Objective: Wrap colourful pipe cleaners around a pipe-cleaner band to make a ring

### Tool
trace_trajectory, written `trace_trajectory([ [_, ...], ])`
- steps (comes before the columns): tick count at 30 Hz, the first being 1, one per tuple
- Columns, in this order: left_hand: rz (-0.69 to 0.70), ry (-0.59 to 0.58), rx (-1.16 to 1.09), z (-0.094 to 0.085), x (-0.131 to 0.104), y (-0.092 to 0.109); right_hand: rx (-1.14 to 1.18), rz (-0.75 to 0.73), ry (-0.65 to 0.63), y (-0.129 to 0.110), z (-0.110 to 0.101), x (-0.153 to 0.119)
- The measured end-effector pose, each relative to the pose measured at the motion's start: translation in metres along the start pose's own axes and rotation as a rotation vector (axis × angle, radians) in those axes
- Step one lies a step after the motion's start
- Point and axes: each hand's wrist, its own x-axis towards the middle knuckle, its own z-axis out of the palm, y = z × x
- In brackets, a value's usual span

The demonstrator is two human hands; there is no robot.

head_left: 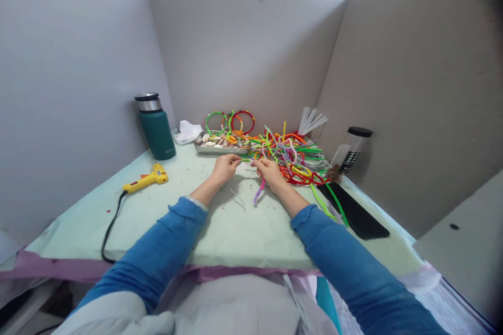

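Over the middle of the table, my left hand pinches one end of a fuzzy pipe cleaner, green where it spans the gap between my hands. My right hand is closed on the same piece a short way to the right. A purple length hangs below my right fingers; whether it is joined to the green part I cannot tell. Just beyond the hands lies a metal tray of shells, and a tangled heap of colourful pipe cleaners lies to the right.
A yellow glue gun with a black cord lies at left, near a green bottle. Tissue and pipe-cleaner rings are at the back. White glue sticks, a clear bottle and a black phone-like slab are at right. Grey panels surround the table.
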Motion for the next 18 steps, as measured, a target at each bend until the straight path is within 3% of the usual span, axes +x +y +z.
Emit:
trace_trajectory([
  [6,-0.192,-0.148,-0.359,0.0028,0.0011,-0.003,0.016,0.006,-0.018,-0.0012,-0.0004,-0.0009],
  [9,-0.28,-0.164,-0.55,0.0027,0.0008,-0.0021,0.018,-0.004,-0.019,-0.0019,-0.0006,-0.0014],
  [18,-0.401,-0.307,-0.951,-0.0064,-0.0033,0.0048,0.024,-0.024,-0.029,0.0014,-0.0018,0.0003],
])
